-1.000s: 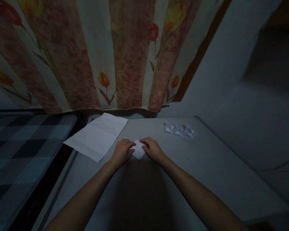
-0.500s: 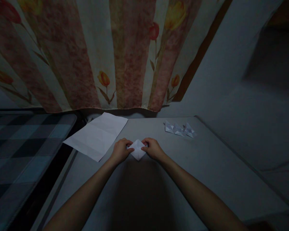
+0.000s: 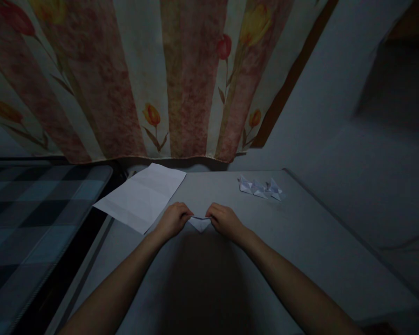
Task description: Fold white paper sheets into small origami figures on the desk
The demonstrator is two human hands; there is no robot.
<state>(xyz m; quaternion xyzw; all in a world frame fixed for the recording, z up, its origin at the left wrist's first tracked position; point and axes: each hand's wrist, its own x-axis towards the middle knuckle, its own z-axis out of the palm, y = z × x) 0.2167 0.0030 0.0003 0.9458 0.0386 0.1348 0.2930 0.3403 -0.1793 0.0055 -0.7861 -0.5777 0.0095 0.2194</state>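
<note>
Between my two hands is a small piece of folded white paper [image 3: 200, 224], its point facing down toward me and its upper edge running flat from hand to hand. My left hand [image 3: 175, 218] pinches its left corner, fingers closed. On the other side my right hand [image 3: 225, 220] grips the right corner in the same way. The fingertips partly cover both corners. To the left of my left hand lies a large white sheet of paper [image 3: 142, 197] with faint creases. Several folded paper shapes [image 3: 259, 187] sit together beyond my right hand.
All of this is on a pale table [image 3: 300, 232]. A checked mattress [image 3: 38, 223] stands along the left side, with a dark gap between. A striped tulip curtain [image 3: 143, 79] hangs behind the table, and a wall [image 3: 352, 163] borders its right side.
The folded paper has gone from a full diamond to a downward-pointing triangle, its upper half no longer showing. My hands have turned slightly inward at its corners. The other papers lie still.
</note>
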